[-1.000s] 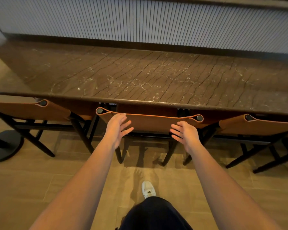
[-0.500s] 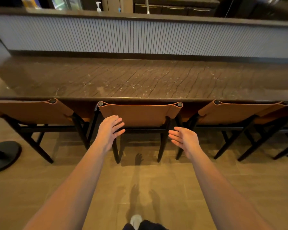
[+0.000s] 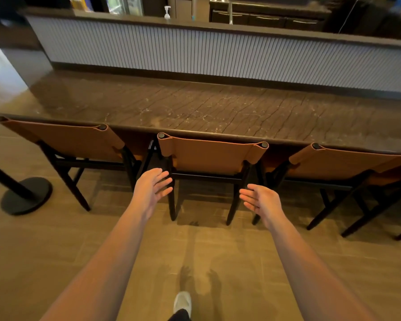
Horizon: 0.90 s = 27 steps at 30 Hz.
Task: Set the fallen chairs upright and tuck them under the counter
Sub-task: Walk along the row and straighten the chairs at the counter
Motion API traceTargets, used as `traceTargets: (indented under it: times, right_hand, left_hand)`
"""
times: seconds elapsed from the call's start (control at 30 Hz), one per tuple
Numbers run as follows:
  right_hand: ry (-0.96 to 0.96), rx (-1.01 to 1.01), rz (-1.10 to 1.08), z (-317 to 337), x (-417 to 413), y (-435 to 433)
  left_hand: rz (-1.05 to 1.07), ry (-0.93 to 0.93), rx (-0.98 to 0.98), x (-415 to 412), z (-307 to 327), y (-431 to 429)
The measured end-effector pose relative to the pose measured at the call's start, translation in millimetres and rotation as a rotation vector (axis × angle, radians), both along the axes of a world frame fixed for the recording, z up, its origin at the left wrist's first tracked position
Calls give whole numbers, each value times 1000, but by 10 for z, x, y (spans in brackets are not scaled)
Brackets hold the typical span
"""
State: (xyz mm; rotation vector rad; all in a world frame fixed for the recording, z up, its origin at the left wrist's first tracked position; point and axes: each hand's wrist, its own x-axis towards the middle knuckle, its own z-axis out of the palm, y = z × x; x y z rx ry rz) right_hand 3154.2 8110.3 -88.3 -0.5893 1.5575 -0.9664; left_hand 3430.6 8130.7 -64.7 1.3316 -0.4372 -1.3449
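Evidently you have released the middle chair (image 3: 208,156): your left hand (image 3: 152,188) and right hand (image 3: 259,200), on its backrest a second ago, now hang clear of it, away from the worktop (image 3: 195,107), fingers spread and holding nothing. That chair stands upright, tucked against the worktop edge, as do the neighbouring chairs (image 3: 67,140). I judge this chair done, and no fallen chair shows.

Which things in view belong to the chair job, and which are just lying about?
Job: left tan-backed black-legged chair, middle chair, right chair, all upright; dark veined stone counter; left hand, right hand, both empty.
Lying about: black round-based post; white pump bottle.
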Motion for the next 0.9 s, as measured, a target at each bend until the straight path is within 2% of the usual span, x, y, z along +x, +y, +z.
traceTargets:
  times: [0.23, 0.67, 0.9]
  right_hand:
    - [-9, 0, 57, -39, 756, -259]
    - [-283, 133, 194, -153, 3270, -1077]
    - [-309, 160, 291, -196, 4249, -1612]
  left_hand:
    - [75, 22, 10, 874, -36, -98]
    - [146, -50, 84, 3154, -96, -825]
    - [219, -23, 123, 3916, -240, -1225]
